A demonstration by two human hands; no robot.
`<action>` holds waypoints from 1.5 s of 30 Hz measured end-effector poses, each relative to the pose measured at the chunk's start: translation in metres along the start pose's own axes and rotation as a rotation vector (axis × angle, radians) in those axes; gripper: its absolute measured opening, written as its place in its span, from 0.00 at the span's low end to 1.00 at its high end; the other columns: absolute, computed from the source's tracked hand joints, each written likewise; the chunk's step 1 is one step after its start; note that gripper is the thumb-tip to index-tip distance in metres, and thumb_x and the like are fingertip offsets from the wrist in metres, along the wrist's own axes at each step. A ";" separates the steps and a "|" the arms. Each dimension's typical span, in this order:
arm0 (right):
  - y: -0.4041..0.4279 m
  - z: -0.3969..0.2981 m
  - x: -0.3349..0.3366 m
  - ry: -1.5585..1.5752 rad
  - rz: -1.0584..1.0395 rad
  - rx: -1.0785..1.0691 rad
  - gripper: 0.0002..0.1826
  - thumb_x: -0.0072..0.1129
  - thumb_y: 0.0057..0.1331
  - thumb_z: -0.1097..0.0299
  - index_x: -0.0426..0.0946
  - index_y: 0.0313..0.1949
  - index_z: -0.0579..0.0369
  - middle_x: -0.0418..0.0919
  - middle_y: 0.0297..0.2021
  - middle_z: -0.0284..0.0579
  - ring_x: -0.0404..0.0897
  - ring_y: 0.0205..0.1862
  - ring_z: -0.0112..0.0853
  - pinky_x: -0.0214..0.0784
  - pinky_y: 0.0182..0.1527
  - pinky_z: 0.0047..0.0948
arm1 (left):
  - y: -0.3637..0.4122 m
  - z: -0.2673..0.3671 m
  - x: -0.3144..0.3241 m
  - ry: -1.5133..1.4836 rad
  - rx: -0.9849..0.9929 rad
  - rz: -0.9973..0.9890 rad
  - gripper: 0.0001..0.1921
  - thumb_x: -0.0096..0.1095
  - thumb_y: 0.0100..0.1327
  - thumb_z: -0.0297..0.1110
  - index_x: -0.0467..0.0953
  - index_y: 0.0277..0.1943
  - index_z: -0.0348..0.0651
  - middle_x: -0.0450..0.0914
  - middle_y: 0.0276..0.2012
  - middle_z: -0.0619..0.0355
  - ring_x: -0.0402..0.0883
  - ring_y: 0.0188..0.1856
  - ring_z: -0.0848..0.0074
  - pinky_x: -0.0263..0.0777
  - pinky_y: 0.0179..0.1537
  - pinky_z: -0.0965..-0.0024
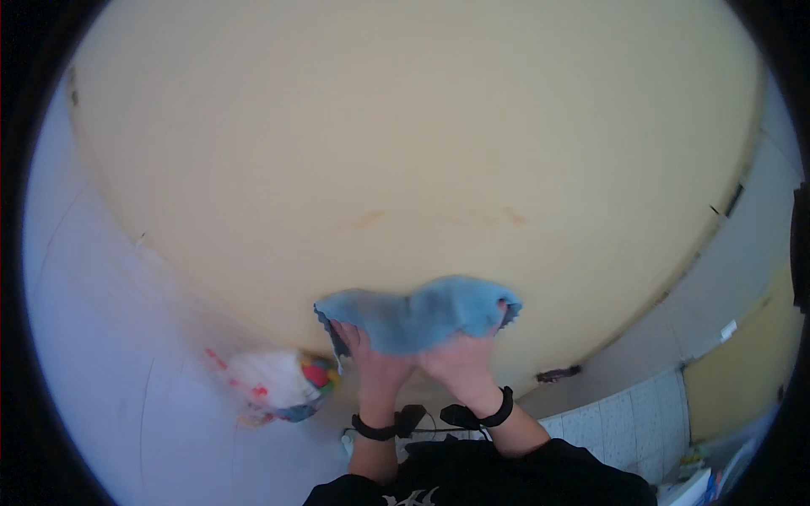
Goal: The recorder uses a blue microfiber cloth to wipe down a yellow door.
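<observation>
A light-blue cloth [411, 316] with a darker underside spreads across both hands, low in the middle of the view, in front of a broad cream-coloured surface [405, 126]. My left hand [377, 373] holds the cloth's left half, most of its fingers covered by the fabric. On the right half is my right hand [461, 362], with a fingertip peeking out at the cloth's right corner. The two hands lie side by side, their inner edges nearly touching. Whether the cloth presses on the surface cannot be made out.
Faint orange-brown marks [369, 219] show on the cream surface. To the left, a blurred white bag [269, 379] with red and multicoloured parts sits by its edge. A dark damaged patch [558, 374] marks the lower right edge. White tiles [607, 424] lie beyond it.
</observation>
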State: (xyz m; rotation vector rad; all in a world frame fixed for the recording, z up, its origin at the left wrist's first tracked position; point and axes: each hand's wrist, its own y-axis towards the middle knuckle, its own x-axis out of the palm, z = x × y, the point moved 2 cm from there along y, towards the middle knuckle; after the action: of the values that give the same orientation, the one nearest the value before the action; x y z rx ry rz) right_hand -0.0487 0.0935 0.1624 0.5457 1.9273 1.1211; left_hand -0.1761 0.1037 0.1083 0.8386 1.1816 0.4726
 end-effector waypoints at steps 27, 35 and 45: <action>-0.010 0.083 -0.080 -0.179 0.121 -0.057 0.18 0.54 0.57 0.63 0.82 0.46 0.48 0.78 0.51 0.50 0.69 0.60 0.55 0.44 0.68 0.63 | 0.039 0.135 -0.003 -0.299 -0.023 -0.059 0.18 0.58 0.62 0.43 0.78 0.51 0.44 0.79 0.46 0.45 0.74 0.53 0.47 0.48 0.58 0.24; -0.081 0.194 -0.145 -0.144 0.119 0.336 0.19 0.47 0.62 0.69 0.76 0.50 0.63 0.73 0.52 0.65 0.67 0.57 0.62 0.50 0.65 0.61 | 0.013 0.263 0.072 0.208 0.382 -0.150 0.26 0.52 0.65 0.45 0.71 0.61 0.37 0.66 0.64 0.37 0.51 0.67 0.29 0.30 0.60 0.15; -0.075 0.182 -0.139 -0.032 0.100 0.381 0.20 0.47 0.67 0.62 0.74 0.54 0.59 0.70 0.53 0.67 0.66 0.56 0.63 0.48 0.64 0.62 | -0.004 0.244 0.085 0.205 0.384 -0.214 0.28 0.53 0.65 0.49 0.72 0.63 0.39 0.69 0.63 0.40 0.51 0.68 0.29 0.35 0.65 0.23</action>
State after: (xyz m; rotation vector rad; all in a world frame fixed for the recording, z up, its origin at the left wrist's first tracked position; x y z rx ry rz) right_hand 0.1828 0.0504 0.1102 0.8681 2.1167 0.7994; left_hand 0.0807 0.0841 0.0867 0.9921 1.5635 0.1577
